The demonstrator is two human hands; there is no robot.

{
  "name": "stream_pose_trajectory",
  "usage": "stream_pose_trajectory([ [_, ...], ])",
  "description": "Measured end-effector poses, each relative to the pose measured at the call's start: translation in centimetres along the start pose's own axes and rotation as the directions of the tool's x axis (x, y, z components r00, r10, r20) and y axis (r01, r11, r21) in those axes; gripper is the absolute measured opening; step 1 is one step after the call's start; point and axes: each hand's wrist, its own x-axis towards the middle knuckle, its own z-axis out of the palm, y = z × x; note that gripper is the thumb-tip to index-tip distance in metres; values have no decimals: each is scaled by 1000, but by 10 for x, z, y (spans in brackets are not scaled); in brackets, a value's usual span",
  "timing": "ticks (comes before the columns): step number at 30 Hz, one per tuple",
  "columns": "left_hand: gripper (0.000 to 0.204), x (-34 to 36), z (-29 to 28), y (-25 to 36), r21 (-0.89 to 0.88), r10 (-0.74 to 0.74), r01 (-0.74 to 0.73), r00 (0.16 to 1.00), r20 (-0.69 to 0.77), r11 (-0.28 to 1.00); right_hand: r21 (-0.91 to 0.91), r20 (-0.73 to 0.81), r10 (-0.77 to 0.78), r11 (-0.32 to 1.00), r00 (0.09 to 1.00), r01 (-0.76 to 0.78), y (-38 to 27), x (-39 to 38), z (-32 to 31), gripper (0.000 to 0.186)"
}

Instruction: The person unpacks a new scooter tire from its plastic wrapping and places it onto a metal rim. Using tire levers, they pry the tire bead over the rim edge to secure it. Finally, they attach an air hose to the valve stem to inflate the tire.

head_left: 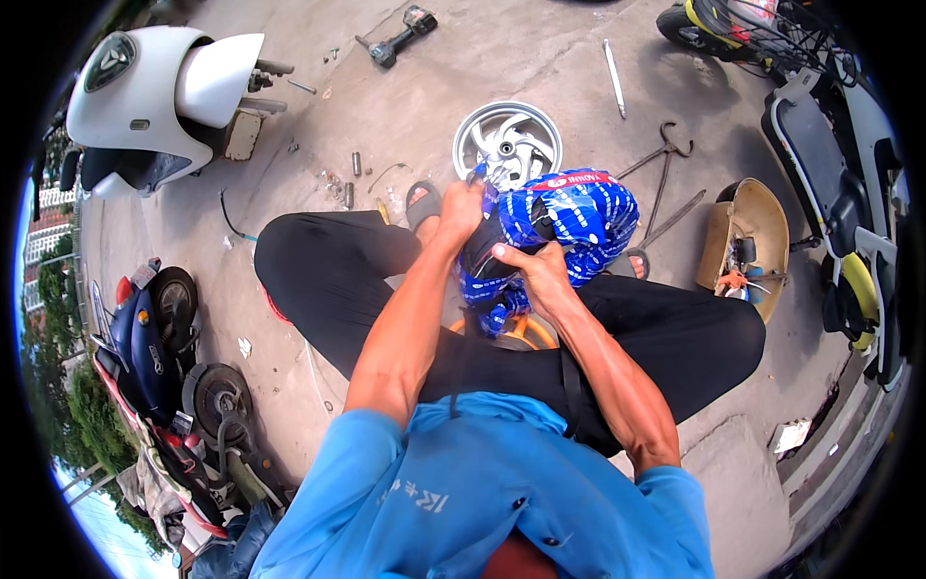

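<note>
Film of printed blue plastic partly wraps a curved black rubber tyre between our knees. Our left hand clenches film, our right hand grips the tyre; we should pull evenly.

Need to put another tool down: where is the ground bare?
Bare: between the power tool and pale rod, beyond the silver wheel; between the white scooter and blue motorbike. Crowded: around the blue-wrapped bundle, long tools and tan shell.
</note>
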Motion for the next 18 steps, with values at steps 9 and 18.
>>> stream_pose_trajectory([
  [9,49,4,-1,-30,50,143,-147,987,76,988,-14,-16,-18,1000,1000,17,-3,-16,6,57],
  [18,87,-46,-40,54,-243,300,-247,930,214,938,-176,-125,-69,983,990,46,-36,-14,-1,58],
])
